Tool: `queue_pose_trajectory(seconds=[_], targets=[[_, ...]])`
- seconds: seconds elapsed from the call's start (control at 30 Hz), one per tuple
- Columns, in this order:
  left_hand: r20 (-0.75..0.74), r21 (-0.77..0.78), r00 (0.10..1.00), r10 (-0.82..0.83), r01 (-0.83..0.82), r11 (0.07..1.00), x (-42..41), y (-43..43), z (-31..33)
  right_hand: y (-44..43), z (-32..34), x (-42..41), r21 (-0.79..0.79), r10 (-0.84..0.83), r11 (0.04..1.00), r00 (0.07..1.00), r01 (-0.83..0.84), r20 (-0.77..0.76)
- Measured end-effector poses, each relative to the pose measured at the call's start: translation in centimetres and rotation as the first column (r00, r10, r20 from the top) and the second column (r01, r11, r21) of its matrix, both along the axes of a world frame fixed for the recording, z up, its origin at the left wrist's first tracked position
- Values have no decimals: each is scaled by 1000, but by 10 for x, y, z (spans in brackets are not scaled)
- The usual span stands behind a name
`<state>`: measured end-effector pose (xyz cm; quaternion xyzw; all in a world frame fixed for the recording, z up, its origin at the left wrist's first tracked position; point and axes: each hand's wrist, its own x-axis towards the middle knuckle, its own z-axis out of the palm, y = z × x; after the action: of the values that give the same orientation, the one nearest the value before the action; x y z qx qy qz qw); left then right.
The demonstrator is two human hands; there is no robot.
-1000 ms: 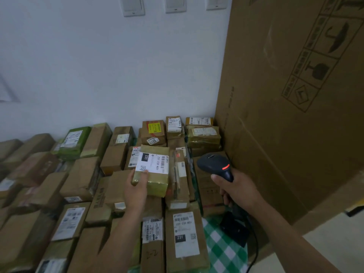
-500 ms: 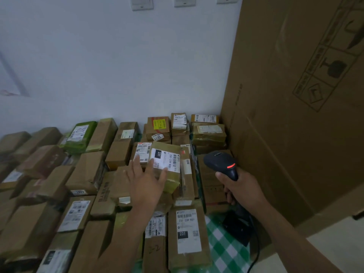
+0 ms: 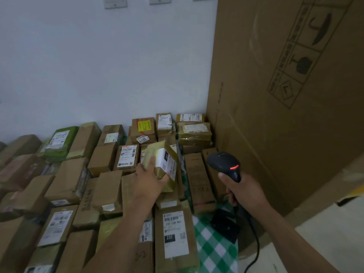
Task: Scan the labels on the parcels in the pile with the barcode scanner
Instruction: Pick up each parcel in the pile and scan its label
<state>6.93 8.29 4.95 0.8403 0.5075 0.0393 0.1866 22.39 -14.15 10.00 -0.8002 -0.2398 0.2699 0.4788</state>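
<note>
A pile of brown cardboard parcels (image 3: 110,190) with white labels covers the surface below the wall. My left hand (image 3: 150,179) grips a small taped parcel (image 3: 164,162) with a white "231" label, tilted so the label faces right. My right hand (image 3: 243,191) holds the black barcode scanner (image 3: 225,164) by its handle, just right of that parcel; a red light glows on its head. The scanner's cable (image 3: 256,251) hangs down toward the floor.
A huge cardboard box (image 3: 285,95) stands upright on the right, close to the scanner. A green-checked cloth (image 3: 212,251) shows under the parcels, with a black scanner stand (image 3: 224,225) on it. A green parcel (image 3: 59,142) lies at the back left. White wall behind.
My left hand had let go of the "231" parcel on the pile, then took it again and tilted it up, its label turned right toward the scanner. The scanner hand stayed roughly in place.
</note>
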Motion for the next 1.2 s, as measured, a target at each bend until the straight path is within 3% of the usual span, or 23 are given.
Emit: queue_pose_trajectory(seconds=[0.1, 0.27, 0.33, 0.43, 0.5, 0.57, 0.6, 0.67, 0.8, 0.9, 1.13, 1.2], targets=[[-37, 202, 999, -26, 33, 979, 3, -1, -2, 2, -2, 1, -13, 6, 1000, 1000, -6, -11], [-131, 246, 991, -26, 58, 968, 8, -3, -9, 5, -4, 6, -29, -3, 1000, 1000, 3, -3], [-120, 332, 992, -45, 83, 940, 11, -7, -6, 4, -4, 6, -38, -11, 999, 1000, 11, 16], [5, 521, 974, -229, 193, 831, 22, -19, -1, 0, -7, 8, -53, -39, 998, 998, 41, 43], [64, 582, 899, -433, 319, 748, 36, -33, -5, -5, -10, 10, -62, -71, 995, 997, 73, 33], [121, 502, 823, -554, 431, 750, 54, -51, -15, -10, -14, 11, -74, -109, 991, 994, 110, 18], [162, 384, 819, -550, 461, 800, 62, -60, -22, -13, -17, 12, -79, -126, 989, 992, 127, 15], [252, 70, 869, -425, 421, 904, 76, -74, -40, -19, -24, 12, -102, -147, 984, 989, 147, 13], [140, -301, 954, -265, 296, 906, 92, -92, -85, -29, -42, 13, -190, -146, 971, 989, 142, -8], [73, -389, 982, -173, 187, 902, 99, -100, -108, -33, -58, 13, -241, -163, 958, 986, 155, -16], [160, -483, 985, 66, 19, 876, 113, -118, -140, -40, -76, 12, -203, -253, 951, 965, 234, -75], [196, -438, 972, 130, -32, 898, 116, -115, -168, -42, -77, 13, -201, -258, 950, 963, 238, -77]])
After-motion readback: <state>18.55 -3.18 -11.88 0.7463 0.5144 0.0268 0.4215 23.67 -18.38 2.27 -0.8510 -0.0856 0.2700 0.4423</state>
